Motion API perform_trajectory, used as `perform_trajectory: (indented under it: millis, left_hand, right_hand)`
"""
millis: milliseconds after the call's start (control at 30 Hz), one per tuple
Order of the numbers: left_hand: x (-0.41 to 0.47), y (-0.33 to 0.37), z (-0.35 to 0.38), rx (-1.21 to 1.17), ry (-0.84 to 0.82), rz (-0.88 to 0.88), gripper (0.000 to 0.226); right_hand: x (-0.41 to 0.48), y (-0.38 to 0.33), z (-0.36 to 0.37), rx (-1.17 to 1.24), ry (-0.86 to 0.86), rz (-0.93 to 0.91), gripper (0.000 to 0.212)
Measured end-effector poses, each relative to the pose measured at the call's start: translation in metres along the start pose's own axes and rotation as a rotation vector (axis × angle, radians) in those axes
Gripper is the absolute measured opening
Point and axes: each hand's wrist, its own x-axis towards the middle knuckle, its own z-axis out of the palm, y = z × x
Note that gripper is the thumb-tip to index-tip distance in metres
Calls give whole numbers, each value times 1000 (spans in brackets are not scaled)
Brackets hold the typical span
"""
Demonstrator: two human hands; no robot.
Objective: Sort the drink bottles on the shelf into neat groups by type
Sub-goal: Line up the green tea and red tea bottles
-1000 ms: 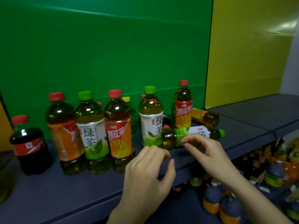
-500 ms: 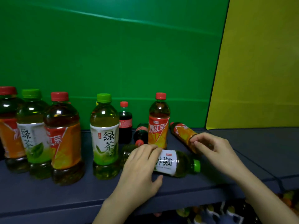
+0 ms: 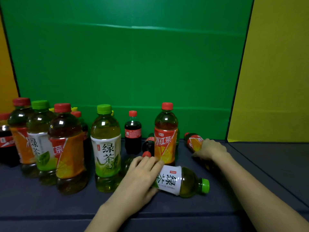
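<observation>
- Fingers of my left hand [image 3: 142, 173] wrap over the lying clear plastic green-tea bottle with white label and green cap [image 3: 182, 181], gripping it on the dark blue shelf [image 3: 267, 164], cap pointing right.
- My right hand [image 3: 211, 150] closes around the lying orange-labelled iced-tea bottle with red cap [image 3: 194, 142] near the green backdrop [image 3: 130, 64].
- An upright orange-labelled iced-tea bottle [image 3: 165, 136] stands between them.
</observation>
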Motion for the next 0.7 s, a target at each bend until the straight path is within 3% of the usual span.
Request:
perform_trajectory:
  millis: [167,300,567,700]
  left_hand:
    - [-8,5,0,-50,51,-15,59]
    - [-13,11,-3,-235,167,-87,59]
    - [-18,41,-20,-654,540,-322,57]
    - [-19,42,-25,-728,577,-413,58]
  right_hand:
    - [-1,14,-2,144,-12,-13,70]
    - [-6,33,10,345,188,-84,65]
    - [-33,50,26,885,477,-220,84]
    - [-34,56,32,965,501,-226,94]
